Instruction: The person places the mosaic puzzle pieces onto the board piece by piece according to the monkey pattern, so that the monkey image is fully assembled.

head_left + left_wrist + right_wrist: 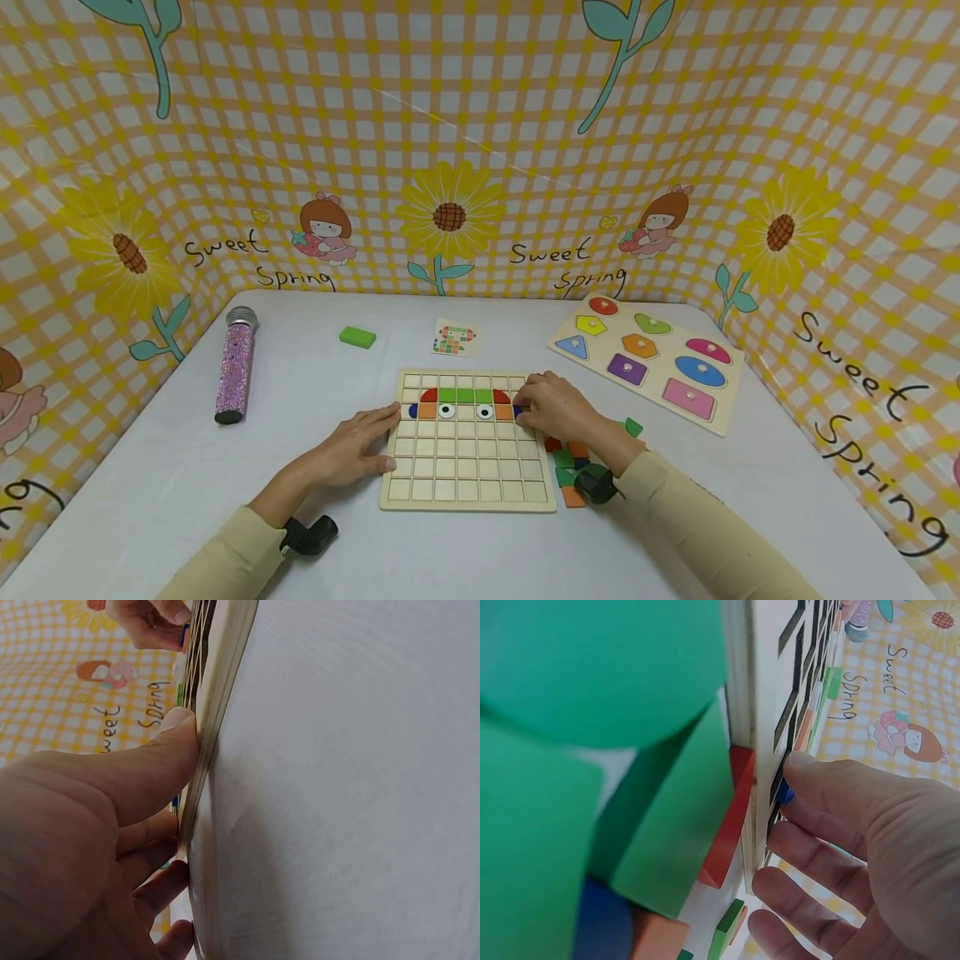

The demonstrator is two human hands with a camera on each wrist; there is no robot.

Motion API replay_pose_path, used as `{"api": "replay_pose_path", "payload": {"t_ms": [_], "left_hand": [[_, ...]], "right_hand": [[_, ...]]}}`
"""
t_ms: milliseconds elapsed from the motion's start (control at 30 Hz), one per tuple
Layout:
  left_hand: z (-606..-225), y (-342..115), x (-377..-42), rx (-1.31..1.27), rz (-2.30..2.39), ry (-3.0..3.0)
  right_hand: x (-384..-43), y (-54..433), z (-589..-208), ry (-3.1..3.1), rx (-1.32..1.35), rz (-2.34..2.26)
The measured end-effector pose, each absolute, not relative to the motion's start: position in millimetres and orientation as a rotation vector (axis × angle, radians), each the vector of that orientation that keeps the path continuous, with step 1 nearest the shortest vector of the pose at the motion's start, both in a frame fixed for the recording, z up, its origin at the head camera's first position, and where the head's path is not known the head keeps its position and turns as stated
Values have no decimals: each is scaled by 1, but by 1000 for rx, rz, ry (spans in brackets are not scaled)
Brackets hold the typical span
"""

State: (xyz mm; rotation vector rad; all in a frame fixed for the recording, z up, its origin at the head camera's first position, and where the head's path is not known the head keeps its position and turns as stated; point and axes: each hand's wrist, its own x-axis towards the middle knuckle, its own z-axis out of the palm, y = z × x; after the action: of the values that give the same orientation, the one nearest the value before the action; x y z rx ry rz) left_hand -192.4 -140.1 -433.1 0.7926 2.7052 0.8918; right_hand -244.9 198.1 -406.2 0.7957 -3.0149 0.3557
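Note:
A wooden grid board [465, 490] lies on the table with coloured pieces in its upper rows: a green strip [465, 396] between two red rounded pieces, and below it two white eye pieces [485, 412] flanked by orange squares. A blue rounded piece [413, 411] sits at the left end of that row. At the row's right end my right hand [558, 407] pinches another blue piece [784, 793] between thumb and index finger, at its cell. My left hand [348, 448] rests along the board's left edge, its thumb [180, 724] touching the rim.
Loose green, red, orange and blue pieces [573, 497] lie right of the board, partly under my right wrist. Behind stand a pattern card [454, 337] and a green block [357, 337]. A glittery pink microphone [235, 367] lies left; a knobbed shape puzzle [652, 392] lies right.

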Motion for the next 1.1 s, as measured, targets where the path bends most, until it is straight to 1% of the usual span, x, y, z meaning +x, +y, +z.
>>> {"api": "replay_pose_path", "payload": {"t_ms": [367, 667, 1100], "left_hand": [[-435, -140, -193, 800, 883, 2709], [-432, -140, -192, 793, 886, 2707], [-432, -140, -192, 795, 894, 2704]], "right_hand": [[-245, 199, -407, -3037, 775, 355], [-245, 199, -407, -3012, 808, 373], [-240, 207, -401, -2990, 748, 398]]}}
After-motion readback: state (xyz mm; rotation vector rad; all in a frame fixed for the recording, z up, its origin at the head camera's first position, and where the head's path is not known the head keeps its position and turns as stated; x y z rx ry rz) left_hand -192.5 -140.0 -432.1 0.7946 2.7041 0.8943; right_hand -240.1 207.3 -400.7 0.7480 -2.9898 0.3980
